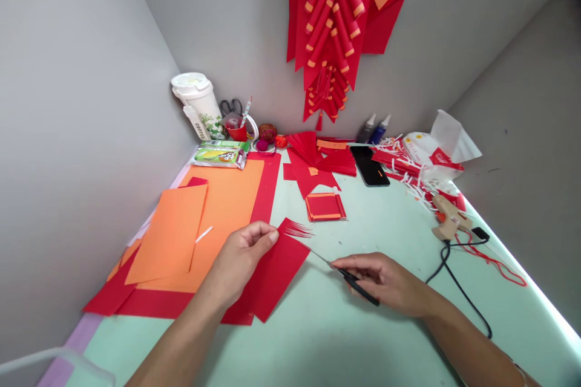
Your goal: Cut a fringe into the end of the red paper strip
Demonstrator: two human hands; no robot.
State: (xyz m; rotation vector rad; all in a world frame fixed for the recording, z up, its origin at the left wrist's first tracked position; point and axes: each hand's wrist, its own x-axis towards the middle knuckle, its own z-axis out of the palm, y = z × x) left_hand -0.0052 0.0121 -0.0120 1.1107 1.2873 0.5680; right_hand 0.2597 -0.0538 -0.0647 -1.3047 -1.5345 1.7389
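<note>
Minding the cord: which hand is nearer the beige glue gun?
Right. In view, the right hand, holding scissors, is below and left of the glue gun; the left hand, holding fringed red paper, is much farther left.

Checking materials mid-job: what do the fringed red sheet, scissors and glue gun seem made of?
Fringed red sheet: matte paper or thin card; its fine cut strips splay apart. Scissors: probably smooth black plastic handles, with thin grey blades that look metal. Glue gun: likely beige moulded plastic, low sheen, going by its even colour and rounded body.
</note>
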